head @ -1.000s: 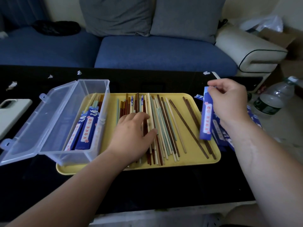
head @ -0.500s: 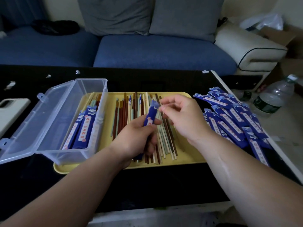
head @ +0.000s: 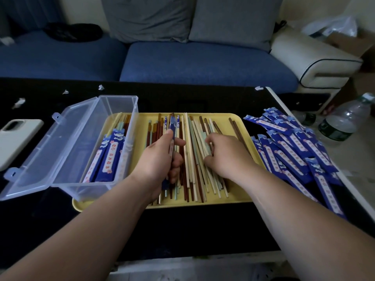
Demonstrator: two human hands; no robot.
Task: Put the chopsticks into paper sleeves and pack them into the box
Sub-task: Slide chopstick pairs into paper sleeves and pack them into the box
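No legible text anywhere. On sleeves (head: 109, 159) in box (head: 67, 138): white strip down blue paper, red characters, round red mark at top end, too blurred to read. Same strip on sleeve pile (head: 294, 157) at right of worktop (head: 182, 230), also unreadable. On sleeve (head: 172, 126) in left hand (head: 160, 159): strip nearly edge-on, nothing readable. Label on bottle (head: 343, 122) dark, print too small.

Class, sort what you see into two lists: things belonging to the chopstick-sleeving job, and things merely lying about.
Job: loose chopsticks, yellow tray, paper sleeve in the left hand, pile of sleeves, clear box, sleeved chopsticks inside it.
Lying about: phone, water bottle, paper scraps, sofa cushions.
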